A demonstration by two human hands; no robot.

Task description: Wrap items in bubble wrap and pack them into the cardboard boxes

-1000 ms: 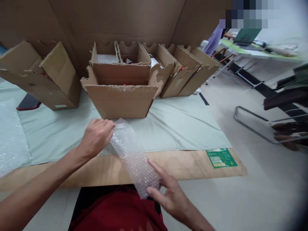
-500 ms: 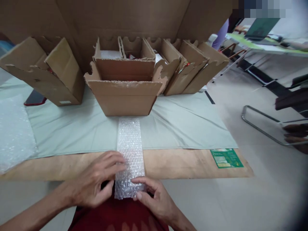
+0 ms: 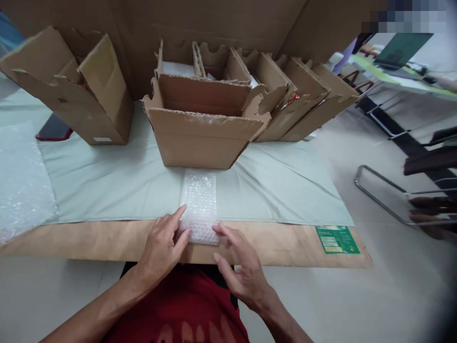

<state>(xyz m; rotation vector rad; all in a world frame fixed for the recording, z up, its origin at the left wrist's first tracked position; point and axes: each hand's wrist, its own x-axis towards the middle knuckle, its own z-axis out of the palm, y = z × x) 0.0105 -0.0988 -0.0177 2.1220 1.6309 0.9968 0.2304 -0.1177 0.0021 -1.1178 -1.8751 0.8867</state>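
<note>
A strip of clear bubble wrap lies flat on the table, running from the front cardboard box toward me. Its near end looks folded over at the wooden table edge. My left hand rests against the strip's near left corner with fingers stretched out. My right hand touches the near right corner, its fingers loosely spread. Neither hand grips anything.
Several open cardboard boxes stand in a row behind the front box, another box at the left. A pale green cloth covers the wooden table. More bubble wrap lies far left. A green card sits right. A metal chair frame stands beyond.
The bubble wrap went from held up at an angle to lying flat on the table. Its near end now looks folded, the strip shorter. Both hands moved to that near end.
</note>
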